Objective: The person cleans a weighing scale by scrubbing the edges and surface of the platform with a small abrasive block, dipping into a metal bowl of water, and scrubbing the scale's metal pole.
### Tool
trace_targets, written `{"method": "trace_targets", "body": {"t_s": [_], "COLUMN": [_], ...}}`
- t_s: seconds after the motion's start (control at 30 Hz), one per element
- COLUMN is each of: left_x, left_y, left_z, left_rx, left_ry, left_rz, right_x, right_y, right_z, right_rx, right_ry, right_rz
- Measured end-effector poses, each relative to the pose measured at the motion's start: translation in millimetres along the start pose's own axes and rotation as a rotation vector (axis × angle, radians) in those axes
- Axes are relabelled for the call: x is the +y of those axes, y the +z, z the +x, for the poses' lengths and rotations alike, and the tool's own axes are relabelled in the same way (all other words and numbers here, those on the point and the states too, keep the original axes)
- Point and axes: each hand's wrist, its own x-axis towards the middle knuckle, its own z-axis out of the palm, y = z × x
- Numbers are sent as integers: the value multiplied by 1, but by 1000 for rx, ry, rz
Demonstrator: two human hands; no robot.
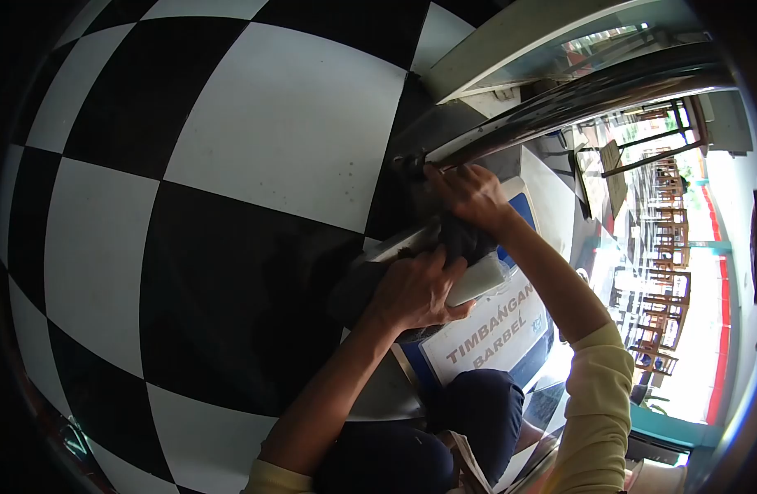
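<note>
Near the middle of the head view, my left hand (415,288) has its fingers bent around a pale object (479,280) with dark material about it. Above and to the right, my right hand (470,196) is closed at the lower end of a shiny dark pole (576,105), beside a small black part (411,165). What its fingertips pinch is too dark to make out. Dark cloth-like material (463,239) lies between the two hands. Beneath them a blue and white board (493,325) shows the words "TIMBANGAN BARBEL".
Black and white floor tiles (279,123) spread to the left. A pale-framed glass panel (510,49) stands at the top right. Wooden chairs (670,239) line the bright far right, with a wooden table (695,128) above them. My knees (477,403) are at the bottom.
</note>
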Motion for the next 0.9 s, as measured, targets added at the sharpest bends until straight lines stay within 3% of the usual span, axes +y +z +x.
{"method": "trace_targets", "body": {"t_s": [0.13, 0.33, 0.57, 0.9], "left_x": [2, -1, 0, 0], "left_y": [-3, 0, -3, -2], "left_z": [-1, -2, -2, -3], "left_rx": [-29, -2, -36, -45], "left_ry": [-15, -8, -31, -23], "left_rz": [27, 1, 8, 4], "right_x": [-1, 1, -18, -14], "right_y": [-10, -61, 10, -45], "right_z": [7, 32, 7, 25], "right_rx": [-35, 26, -124, -90], "right_ry": [15, 234, 138, 315], "right_rz": [24, -33, -81, 8]}}
